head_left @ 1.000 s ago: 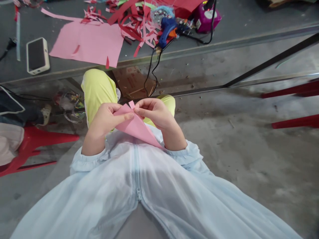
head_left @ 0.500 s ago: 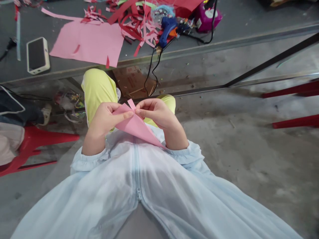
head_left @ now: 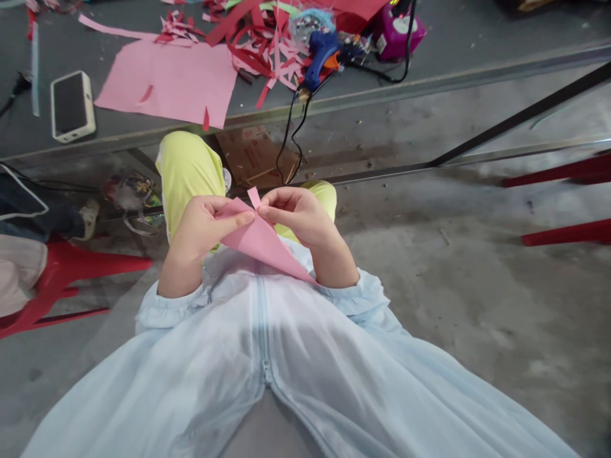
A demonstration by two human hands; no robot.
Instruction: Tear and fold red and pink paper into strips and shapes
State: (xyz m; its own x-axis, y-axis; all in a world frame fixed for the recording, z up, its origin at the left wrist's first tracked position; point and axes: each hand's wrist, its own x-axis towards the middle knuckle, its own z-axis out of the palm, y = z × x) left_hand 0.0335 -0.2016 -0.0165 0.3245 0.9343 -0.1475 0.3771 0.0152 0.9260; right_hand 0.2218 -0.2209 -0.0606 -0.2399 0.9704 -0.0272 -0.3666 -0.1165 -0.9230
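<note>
A sheet of pink paper (head_left: 267, 247) is held over my lap, its lower right end slanting down toward my right forearm. My left hand (head_left: 203, 222) pinches its upper left part, thumb on top and fingers beneath. At the paper's upper edge a narrow pink strip (head_left: 254, 197) sticks up between my hands. My right hand (head_left: 300, 215) is closed at the base of that strip, thumb and forefinger pressed together on the paper. The fingertips under the sheet are hidden.
On the grey table (head_left: 458, 38) ahead lie a larger pink sheet (head_left: 167, 76), red and pink paper scraps (head_left: 252, 48), a blue glue gun (head_left: 321, 57) with a hanging cord, and a phone-like device (head_left: 72, 106). Red stools (head_left: 62, 273) stand at both sides; a person sits at left.
My right hand has shifted very slightly up and left, and the narrow strip leans a little differently. Both hands keep their hold on the pink paper.
</note>
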